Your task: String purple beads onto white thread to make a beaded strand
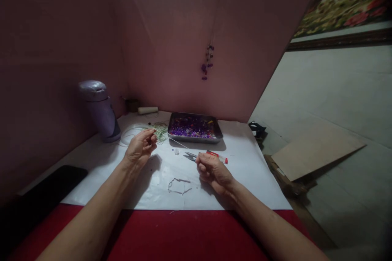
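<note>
Raised over the white sheet, my left hand (141, 145) pinches a pale cord (173, 139). The cord runs taut down to the right, to the fingertips of my right hand (214, 170). In that hand I also grip small thread snips (190, 156), their pointed blades apart and aimed left. A metal tray (196, 140) of purple, red and clear beads sits just beyond the cord. Behind my left fingers lies a loose tangle of greenish thread (161, 131). A small clear bead cluster (177, 151) rests near the snips.
A red-and-clear lighter (217, 156) lies behind my right hand. Dark cord pieces (179, 186) lie in front. A purple bottle (102, 114) stands left, near a white roll (148, 110) and a black phone-like slab (58, 187). Beaded strands (207, 63) hang on the pink back panel (171, 49).
</note>
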{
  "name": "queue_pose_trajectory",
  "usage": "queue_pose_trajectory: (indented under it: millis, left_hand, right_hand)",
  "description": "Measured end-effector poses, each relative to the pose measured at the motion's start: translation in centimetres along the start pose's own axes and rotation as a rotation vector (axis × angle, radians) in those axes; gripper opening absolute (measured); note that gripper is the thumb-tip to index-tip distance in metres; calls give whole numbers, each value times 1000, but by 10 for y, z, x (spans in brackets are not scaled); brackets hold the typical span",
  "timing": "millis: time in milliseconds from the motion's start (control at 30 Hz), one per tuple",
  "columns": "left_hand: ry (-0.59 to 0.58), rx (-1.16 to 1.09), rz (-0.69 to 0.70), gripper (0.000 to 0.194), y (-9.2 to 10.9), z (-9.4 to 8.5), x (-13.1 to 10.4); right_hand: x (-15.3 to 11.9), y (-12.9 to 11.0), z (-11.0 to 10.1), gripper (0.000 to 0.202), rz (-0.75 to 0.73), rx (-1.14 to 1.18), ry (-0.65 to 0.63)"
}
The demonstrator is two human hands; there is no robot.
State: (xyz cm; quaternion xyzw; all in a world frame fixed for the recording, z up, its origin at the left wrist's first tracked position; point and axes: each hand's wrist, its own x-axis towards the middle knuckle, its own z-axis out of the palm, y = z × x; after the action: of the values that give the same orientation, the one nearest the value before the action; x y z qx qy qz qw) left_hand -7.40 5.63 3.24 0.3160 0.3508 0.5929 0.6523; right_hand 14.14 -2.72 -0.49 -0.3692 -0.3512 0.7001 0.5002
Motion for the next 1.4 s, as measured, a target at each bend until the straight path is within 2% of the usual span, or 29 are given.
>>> queue_pose_trajectory:
  millis: [233, 467, 600, 733, 833, 1133, 1400]
  left_hand:
    - [-9, 38, 98, 11, -4, -1, 1]
    - [-65, 10, 60, 12, -5, -1, 2]
    - [-95, -87, 48, 10, -6, -3, 3]
    - [-74, -210, -66, 7, -8, -6, 6]
    - [-59, -273, -102, 7, -8, -7, 7]
    - [7, -349, -90, 9, -5, -6, 8]
    - [48, -312, -67, 7, -6, -9, 9]
  right_hand:
    - [1, 0, -3, 24, -28, -47, 18]
    - [1, 0, -3, 21, -64, -99, 35]
    - [2, 1, -3, 20, -77, -122, 53]
    - [2, 2, -3, 21, -80, -143, 59]
    - [3, 2, -4, 21, -85, -144, 66]
    - [4, 1, -6, 19, -81, -123, 88]
    - [5, 3, -8, 20, -97, -120, 91]
